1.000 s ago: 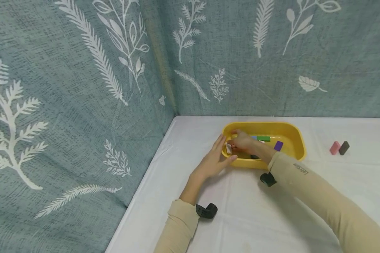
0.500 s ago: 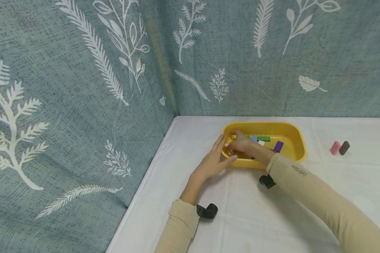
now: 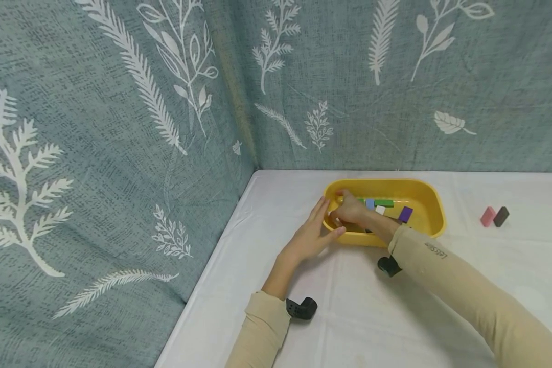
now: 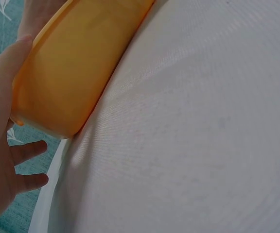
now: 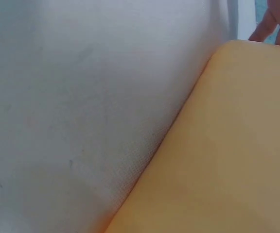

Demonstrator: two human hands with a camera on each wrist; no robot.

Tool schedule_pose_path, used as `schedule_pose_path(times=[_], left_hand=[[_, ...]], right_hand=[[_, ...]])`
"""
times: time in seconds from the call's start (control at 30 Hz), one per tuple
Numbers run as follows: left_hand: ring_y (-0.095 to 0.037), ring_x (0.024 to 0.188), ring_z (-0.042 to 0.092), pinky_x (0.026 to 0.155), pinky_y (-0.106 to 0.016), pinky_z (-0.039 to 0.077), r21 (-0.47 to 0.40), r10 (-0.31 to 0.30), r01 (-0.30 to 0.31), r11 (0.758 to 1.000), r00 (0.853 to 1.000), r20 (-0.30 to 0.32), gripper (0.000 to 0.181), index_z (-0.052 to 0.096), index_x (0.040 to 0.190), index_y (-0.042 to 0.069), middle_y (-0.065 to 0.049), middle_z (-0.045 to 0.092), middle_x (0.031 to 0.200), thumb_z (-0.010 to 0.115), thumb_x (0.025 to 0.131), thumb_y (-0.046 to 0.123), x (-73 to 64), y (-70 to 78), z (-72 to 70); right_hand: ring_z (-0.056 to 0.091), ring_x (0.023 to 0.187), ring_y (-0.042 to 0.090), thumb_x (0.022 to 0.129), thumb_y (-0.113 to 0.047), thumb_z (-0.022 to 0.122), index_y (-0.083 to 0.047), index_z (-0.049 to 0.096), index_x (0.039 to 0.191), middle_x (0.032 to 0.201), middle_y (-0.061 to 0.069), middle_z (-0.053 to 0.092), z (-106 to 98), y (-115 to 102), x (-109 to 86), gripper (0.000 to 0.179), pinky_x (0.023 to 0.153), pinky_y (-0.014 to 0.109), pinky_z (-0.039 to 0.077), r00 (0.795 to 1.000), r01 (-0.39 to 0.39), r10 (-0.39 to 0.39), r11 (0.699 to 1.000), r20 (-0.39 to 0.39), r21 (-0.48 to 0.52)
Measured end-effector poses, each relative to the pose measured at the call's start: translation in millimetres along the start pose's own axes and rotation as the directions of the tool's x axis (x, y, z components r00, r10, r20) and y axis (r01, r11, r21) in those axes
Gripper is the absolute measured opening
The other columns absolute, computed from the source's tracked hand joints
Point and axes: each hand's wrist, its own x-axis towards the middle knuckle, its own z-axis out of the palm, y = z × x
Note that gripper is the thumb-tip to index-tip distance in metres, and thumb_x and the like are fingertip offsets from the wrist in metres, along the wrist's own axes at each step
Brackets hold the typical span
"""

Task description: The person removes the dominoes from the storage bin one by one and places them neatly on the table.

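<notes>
A yellow plastic tray (image 3: pixel 423 191) stands on the white cloth, its outer wall filling much of both wrist views. My left hand (image 3: pixel 305 240) rests at its left end with fingers spread straight; the thumb touches the near rim in the left wrist view. Inside the tray's left end is my right hand (image 3: pixel 353 210), fingers bent around a small white block (image 3: pixel 338 222), mostly covered by them. Beside that hand lie a green block (image 3: pixel 384 203), a light blue block (image 3: pixel 370 204), another white block (image 3: pixel 380 209) and a purple block (image 3: pixel 406 214).
On the cloth right of the tray, a pink block (image 3: pixel 488 216) and a black block (image 3: pixel 501 216) stand close together. Patterned curtain (image 3: pixel 349 102) hangs behind and to the left. Black wrist cameras (image 3: pixel 303 308) stick out from both wrists.
The right fingers have closed in around the white block at the tray's left end, covering more of it. More of the light blue and white blocks shows. The left hand stays put.
</notes>
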Motion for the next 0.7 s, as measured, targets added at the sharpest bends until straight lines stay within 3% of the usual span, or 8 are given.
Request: schedule_pose_path(times=[0.13, 0.27, 0.4, 0.5, 0.57, 0.7], left_hand=[[-0.032, 0.139, 0.023, 0.105, -0.052, 0.03, 0.003, -0.004, 0.004, 1.0, 1.0, -0.002, 0.085, 0.007, 0.155, 0.014, 0.001, -0.003, 0.16, 0.043, 0.094, 0.061, -0.3, 0.5, -0.1], [-0.032, 0.139, 0.024, 0.104, -0.053, 0.031, 0.003, -0.005, 0.005, 1.0, 1.0, -0.004, 0.085, 0.007, 0.155, 0.014, 0.0, -0.002, 0.16, 0.043, 0.094, 0.061, -0.9, 0.9, -0.4], [-0.032, 0.139, 0.023, 0.104, -0.052, 0.031, 0.001, 0.0, 0.0, 1.0, 1.0, -0.005, 0.085, 0.007, 0.155, 0.014, 0.001, -0.003, 0.159, 0.042, 0.094, 0.061, -1.6, 1.1, -0.9], [-0.03, 0.14, 0.021, 0.106, -0.05, 0.03, -0.002, 0.006, -0.006, 1.0, 1.0, -0.004, 0.086, 0.006, 0.155, 0.014, 0.002, -0.003, 0.159, 0.041, 0.093, 0.063, -1.7, 0.4, -0.9], [-0.029, 0.14, 0.019, 0.107, -0.049, 0.028, -0.008, 0.005, -0.005, 1.0, 1.0, -0.002, 0.087, 0.005, 0.155, 0.014, 0.003, -0.004, 0.159, 0.041, 0.093, 0.064, -1.7, -0.4, -0.9], [-0.028, 0.141, 0.017, 0.107, -0.049, 0.027, -0.011, -0.001, 0.001, 1.0, 1.0, -0.002, 0.087, 0.005, 0.155, 0.014, 0.002, -0.003, 0.159, 0.042, 0.093, 0.063, -1.8, -1.7, -0.4]], right_hand=[[0.031, 0.126, 0.035, 0.082, 0.001, 0.062, 0.005, 0.015, 0.146, 0.144, 0.029, 0.03, 1.5, -1.0, -0.5, 0.08, 0.106, 0.046, 0.026, 1.0, 0.009, -0.01, 1.0, -0.009, -0.02], [0.035, 0.125, 0.034, 0.083, -0.001, 0.062, 0.005, 0.017, 0.146, 0.142, 0.029, 0.034, 3.3, -1.4, 0.1, 0.078, 0.106, 0.046, 0.03, 0.999, 0.019, -0.021, 0.998, -0.031, -0.067], [0.054, 0.092, 0.029, 0.085, -0.001, 0.062, 0.005, 0.016, 0.146, 0.115, 0.027, 0.055, 4.4, -0.6, -0.4, 0.077, 0.079, 0.036, 0.047, 0.998, 0.046, -0.052, 0.988, -0.034, -0.15], [0.052, 0.065, 0.021, 0.085, 0.0, 0.062, 0.006, 0.015, 0.146, 0.086, 0.017, 0.059, 4.4, -0.6, -2.8, 0.078, 0.058, 0.027, 0.043, 0.996, 0.083, -0.09, 0.974, -0.027, -0.212], [0.051, 0.061, 0.018, 0.084, 0.0, 0.063, 0.007, 0.014, 0.146, 0.079, 0.013, 0.057, 4.0, -1.4, -4.9, 0.079, 0.054, 0.025, 0.041, 0.993, 0.105, -0.115, 0.963, -0.024, -0.248], [0.052, 0.058, 0.016, 0.083, 0.002, 0.063, 0.004, 0.011, 0.147, 0.077, 0.011, 0.057, 2.2, -0.9, -6.9, 0.082, 0.053, 0.024, 0.042, 0.993, 0.114, -0.118, 0.972, -0.007, -0.204]])
